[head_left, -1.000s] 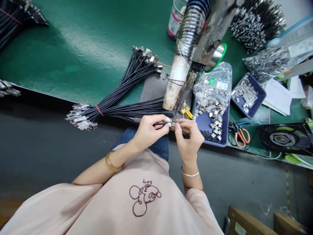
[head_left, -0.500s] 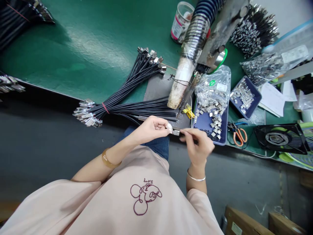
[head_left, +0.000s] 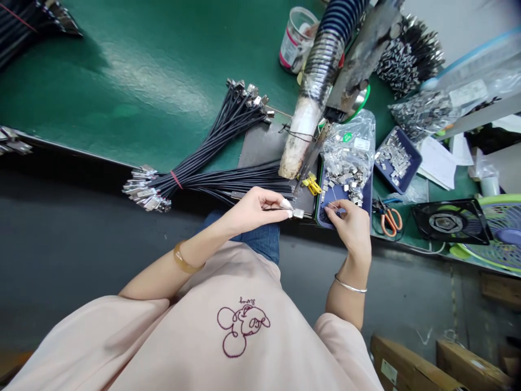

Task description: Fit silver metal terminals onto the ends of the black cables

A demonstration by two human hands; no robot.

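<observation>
My left hand pinches a black cable near its end, with white coverings on the fingertips. A metal connector sticks out to the right of those fingers. My right hand is over the near end of a blue tray, thumb and finger closed together. A thin, light strand shows at its fingertips; what it is I cannot make out. Small metal shells and dark little pieces lie in this tray, partly under a clear plastic bag. Behind my left hand lies a tied bundle of black cables.
A ribbed hose and a metal arm hang over the bench. Yellow clips lie beside the tray. To the right are a smaller blue tray, orange-handled pliers and a black fan.
My right hand has moved right, away from the connector, to the blue tray. My left hand still holds the cable, and the connector now shows more fully. The view has shifted slightly.
</observation>
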